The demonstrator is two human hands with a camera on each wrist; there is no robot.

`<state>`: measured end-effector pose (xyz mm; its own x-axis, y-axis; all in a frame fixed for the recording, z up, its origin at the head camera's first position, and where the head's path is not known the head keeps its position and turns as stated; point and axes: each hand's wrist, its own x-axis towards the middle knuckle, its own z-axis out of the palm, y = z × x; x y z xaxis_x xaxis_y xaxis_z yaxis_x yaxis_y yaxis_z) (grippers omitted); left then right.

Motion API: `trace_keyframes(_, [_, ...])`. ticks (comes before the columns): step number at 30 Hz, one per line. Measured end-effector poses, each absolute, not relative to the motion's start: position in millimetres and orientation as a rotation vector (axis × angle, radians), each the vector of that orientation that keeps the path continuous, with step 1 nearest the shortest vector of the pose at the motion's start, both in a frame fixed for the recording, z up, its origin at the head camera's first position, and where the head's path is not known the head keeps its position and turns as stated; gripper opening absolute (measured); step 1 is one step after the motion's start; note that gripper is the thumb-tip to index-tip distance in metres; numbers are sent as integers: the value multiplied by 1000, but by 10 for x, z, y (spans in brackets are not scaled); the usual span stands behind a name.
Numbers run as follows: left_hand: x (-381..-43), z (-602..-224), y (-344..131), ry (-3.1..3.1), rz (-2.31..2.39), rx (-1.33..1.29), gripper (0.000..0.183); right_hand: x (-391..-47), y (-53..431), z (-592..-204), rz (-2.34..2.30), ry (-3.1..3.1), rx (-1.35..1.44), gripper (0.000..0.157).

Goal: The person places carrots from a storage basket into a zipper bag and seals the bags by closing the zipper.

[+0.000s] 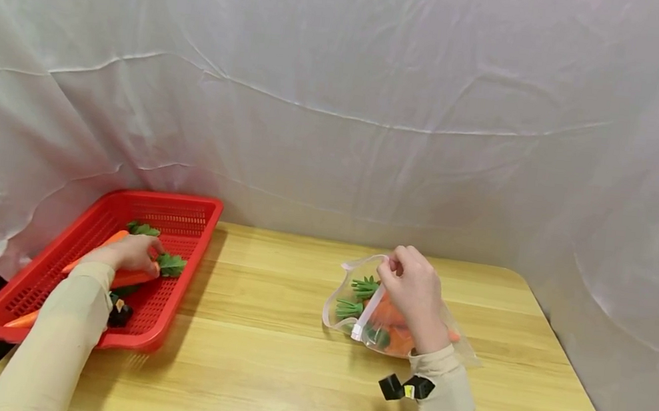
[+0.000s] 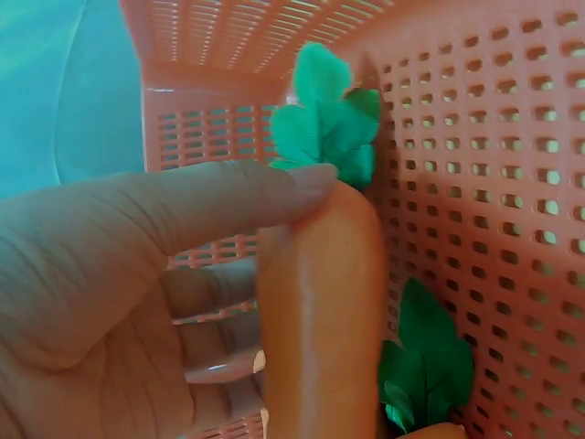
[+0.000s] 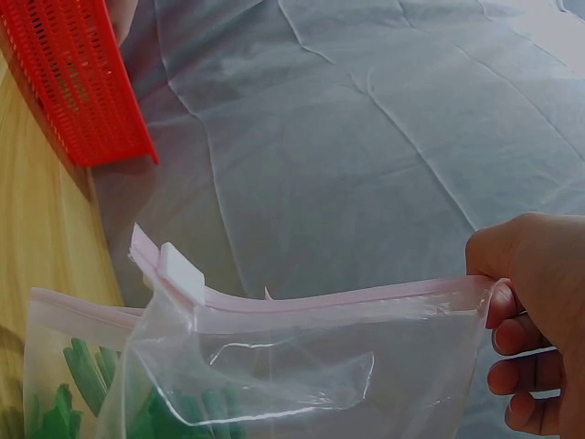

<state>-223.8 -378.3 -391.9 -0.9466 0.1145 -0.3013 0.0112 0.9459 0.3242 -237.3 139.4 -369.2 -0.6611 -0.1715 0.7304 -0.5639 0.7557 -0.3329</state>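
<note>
In the head view my left hand (image 1: pixel 130 253) reaches into a red plastic basket (image 1: pixel 186 294) and grips a toy orange carrot (image 1: pixel 141 277) near its leafy end. Seen from the left wrist, the thumb lies across the top of the carrot (image 2: pixel 324 311) just below its green leaves (image 2: pixel 322 123), with the other fingers partly hidden behind it. My right hand (image 1: pixel 414 288) pinches the mouth edge of a clear zip bag (image 3: pixel 420 366), which has a pinkish strip and a white slider (image 3: pixel 183 273). Inside the bag are carrots (image 1: pixel 389 313) with green tops (image 1: pixel 349 309).
More carrots lie in the basket, one with its orange tip (image 1: pixel 23 319) at the near left corner. Basket and bag sit apart on a wooden table (image 1: pixel 256 332). A pale cloth (image 1: pixel 340 99) hangs behind the table.
</note>
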Motion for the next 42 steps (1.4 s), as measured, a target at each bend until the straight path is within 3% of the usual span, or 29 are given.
trace_keyframes(25, [-2248,-3811,-3775,3038,829,12,53,-2375,1405,-3690,716,-2248,556,19])
trace_keyframes(42, [-2208,-3496,-3545,3134,864,73,56,-2373,1418,-3690,704,-2223,566,19])
